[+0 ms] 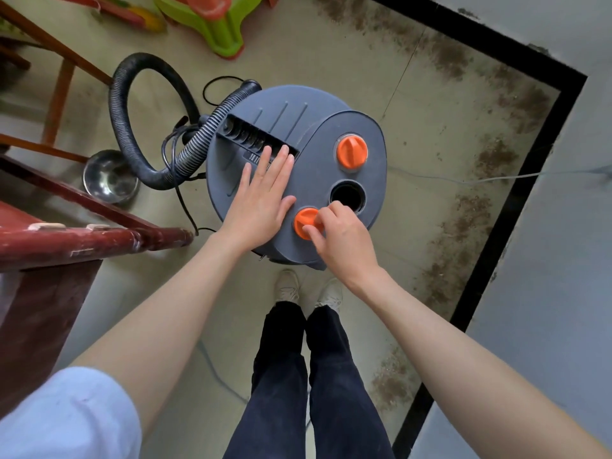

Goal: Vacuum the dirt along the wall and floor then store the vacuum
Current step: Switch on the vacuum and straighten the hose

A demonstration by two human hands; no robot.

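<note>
Vacuum: a big round gray vacuum (pixel 291 137) stands on the floor (pixel 331 61), just in front of the person's shoes (pixel 308 289). We look down on its flat top.
Left hand: the left hand (pixel 261 197) lies flat on the gray top. Its fingers are straight and a little spread. The fingertips reach the edge of a long dark slot (pixel 255 137).
Right hand: the right hand (pixel 341 233) has curled fingers. They pinch the near orange knob (pixel 306 221). The hand hides part of that knob.
Other knob: a second orange knob (pixel 352 151) sits farther away on the top, with nothing touching it.
Hole: a round black hole (pixel 347 195) is between the two knobs. It is too dark to see inside.
Hose: a black bendy hose (pixel 132 127) loops on the left side of the vacuum. Where it joins the vacuum is hard to see.
Cord: thin black cords (pixel 180 193) lie tangled by the hose.
Dirt: brown dirt (pixel 496 157) lies in a band on the floor along the black strip (pixel 516 193) at the foot of the wall (pixel 563 293).
Bowl: a shiny metal bowl (pixel 111 177) sits on the floor to the left, partly under a red wooden bar (pixel 82 240).
Green thing: a green plastic thing (pixel 215 28) at the top is cut off by the edge.
</note>
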